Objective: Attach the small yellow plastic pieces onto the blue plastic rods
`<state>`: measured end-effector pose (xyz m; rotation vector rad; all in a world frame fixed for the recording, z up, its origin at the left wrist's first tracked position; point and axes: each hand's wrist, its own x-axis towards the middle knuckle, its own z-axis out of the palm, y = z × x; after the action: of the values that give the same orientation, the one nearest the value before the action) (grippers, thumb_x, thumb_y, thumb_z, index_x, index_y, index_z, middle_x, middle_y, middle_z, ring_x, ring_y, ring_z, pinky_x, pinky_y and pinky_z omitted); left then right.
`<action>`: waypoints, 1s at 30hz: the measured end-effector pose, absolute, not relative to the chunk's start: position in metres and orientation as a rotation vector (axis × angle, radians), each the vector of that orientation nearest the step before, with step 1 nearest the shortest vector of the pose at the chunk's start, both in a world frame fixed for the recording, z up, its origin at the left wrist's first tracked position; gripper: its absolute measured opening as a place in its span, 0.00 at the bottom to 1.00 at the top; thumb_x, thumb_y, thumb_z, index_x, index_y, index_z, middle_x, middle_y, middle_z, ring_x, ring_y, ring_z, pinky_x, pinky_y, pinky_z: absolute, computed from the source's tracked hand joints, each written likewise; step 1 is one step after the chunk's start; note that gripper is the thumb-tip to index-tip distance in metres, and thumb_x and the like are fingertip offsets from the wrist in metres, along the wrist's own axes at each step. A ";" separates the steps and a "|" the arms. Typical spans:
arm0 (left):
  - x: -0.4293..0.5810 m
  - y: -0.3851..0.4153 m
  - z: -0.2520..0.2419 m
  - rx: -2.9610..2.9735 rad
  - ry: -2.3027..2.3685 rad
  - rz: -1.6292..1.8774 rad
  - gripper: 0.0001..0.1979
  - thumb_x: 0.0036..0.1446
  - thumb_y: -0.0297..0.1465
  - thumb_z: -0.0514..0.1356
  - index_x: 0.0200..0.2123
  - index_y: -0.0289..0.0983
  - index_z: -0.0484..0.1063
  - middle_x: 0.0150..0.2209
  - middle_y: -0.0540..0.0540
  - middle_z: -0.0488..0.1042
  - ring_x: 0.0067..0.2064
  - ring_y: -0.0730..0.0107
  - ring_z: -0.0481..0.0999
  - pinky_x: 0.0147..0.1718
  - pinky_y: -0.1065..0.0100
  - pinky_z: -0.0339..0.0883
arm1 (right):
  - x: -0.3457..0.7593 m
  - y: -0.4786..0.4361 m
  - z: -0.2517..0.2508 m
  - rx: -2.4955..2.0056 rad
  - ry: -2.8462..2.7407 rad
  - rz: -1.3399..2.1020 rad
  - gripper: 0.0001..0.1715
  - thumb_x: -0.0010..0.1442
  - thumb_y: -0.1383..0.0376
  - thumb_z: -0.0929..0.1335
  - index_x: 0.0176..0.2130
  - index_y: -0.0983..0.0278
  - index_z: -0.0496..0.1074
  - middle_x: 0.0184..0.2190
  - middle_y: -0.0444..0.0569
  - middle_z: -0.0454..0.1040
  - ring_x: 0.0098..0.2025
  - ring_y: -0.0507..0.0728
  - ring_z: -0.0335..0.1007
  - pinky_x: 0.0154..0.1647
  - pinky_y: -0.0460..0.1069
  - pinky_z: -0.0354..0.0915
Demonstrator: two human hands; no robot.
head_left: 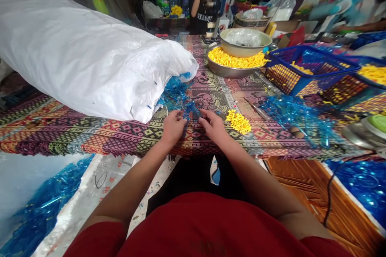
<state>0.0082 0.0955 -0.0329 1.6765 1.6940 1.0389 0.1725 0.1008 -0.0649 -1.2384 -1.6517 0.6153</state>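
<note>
Blue film strips (190, 109) lie near the front edge of the cloth-covered bench (90, 132). The left hand (173, 127) and right hand (212, 125) each pinch them with curled fingers. They look light, limp and slippery, so they are best held at the bunched middle. A yellow pile (239, 121) lies just beside the right hand.

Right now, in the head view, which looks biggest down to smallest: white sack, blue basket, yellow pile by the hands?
1. white sack
2. blue basket
3. yellow pile
The gaps are plain despite differing nearness.
</note>
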 end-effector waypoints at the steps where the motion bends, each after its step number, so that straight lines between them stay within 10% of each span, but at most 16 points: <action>1: 0.016 0.095 -0.034 1.650 1.655 1.114 0.16 0.51 0.29 0.58 0.44 0.31 0.72 0.34 0.44 0.76 0.37 0.66 0.75 0.41 0.67 0.69 | 0.172 0.100 -0.064 -1.208 -1.574 0.741 0.23 0.54 0.61 0.67 0.50 0.65 0.71 0.39 0.52 0.75 0.38 0.58 0.71 0.43 0.55 0.68; 8: 0.045 0.088 -0.035 1.319 1.182 0.839 0.22 0.57 0.31 0.51 0.55 0.30 0.64 0.20 0.49 0.71 0.21 0.68 0.73 0.24 0.66 0.70 | 0.177 0.101 -0.052 -0.988 -0.939 1.314 0.32 0.36 0.68 0.75 0.44 0.62 0.72 0.34 0.43 0.75 0.30 0.52 0.71 0.28 0.47 0.67; 17: -0.015 0.170 -0.001 2.282 2.184 0.207 0.24 0.60 0.44 0.49 0.41 0.30 0.75 0.42 0.30 0.76 0.47 0.46 0.75 0.46 0.54 0.66 | 0.189 0.105 -0.039 -0.898 -0.728 1.432 0.25 0.37 0.73 0.73 0.40 0.64 0.72 0.27 0.42 0.76 0.24 0.52 0.75 0.19 0.42 0.64; 30: -0.063 0.129 -0.023 2.285 1.882 0.577 0.26 0.53 0.25 0.50 0.57 0.34 0.65 0.39 0.43 0.78 0.42 0.64 0.77 0.45 0.68 0.66 | 0.189 0.104 -0.036 -0.873 -0.668 1.468 0.25 0.36 0.76 0.73 0.38 0.65 0.71 0.30 0.43 0.78 0.24 0.53 0.76 0.19 0.42 0.65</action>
<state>-0.0626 0.1287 -0.0231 2.2851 1.8824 0.5766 0.1889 0.1038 -0.0358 -0.8733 -0.6677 1.4685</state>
